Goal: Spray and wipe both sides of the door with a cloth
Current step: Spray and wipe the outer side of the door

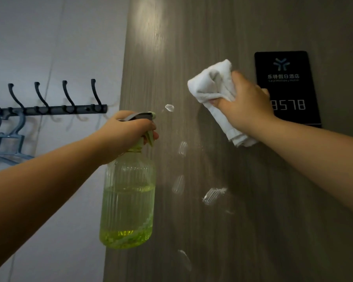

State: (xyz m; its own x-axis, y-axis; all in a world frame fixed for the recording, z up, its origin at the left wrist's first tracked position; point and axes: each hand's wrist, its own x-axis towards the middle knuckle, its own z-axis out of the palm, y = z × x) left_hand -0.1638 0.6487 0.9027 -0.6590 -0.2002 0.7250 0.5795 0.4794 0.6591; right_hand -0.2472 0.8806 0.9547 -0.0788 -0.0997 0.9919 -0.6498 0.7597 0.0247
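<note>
A grey wood-grain door [222,210] fills the middle and right of the head view. Several wet spray marks [212,195] glisten on its face. My left hand [126,131] grips the trigger head of a clear ribbed spray bottle [128,198] about half full of green liquid, its nozzle pointing at the door near the left edge. My right hand [247,105] holds a crumpled white cloth [214,86] against the door, just left of a black plaque. A tail of the cloth hangs below my wrist.
A black room-number plaque [287,64] is fixed to the door at the upper right, partly behind my right hand. On the white wall to the left a dark hook rail [55,108] carries blue-grey hangers [6,137].
</note>
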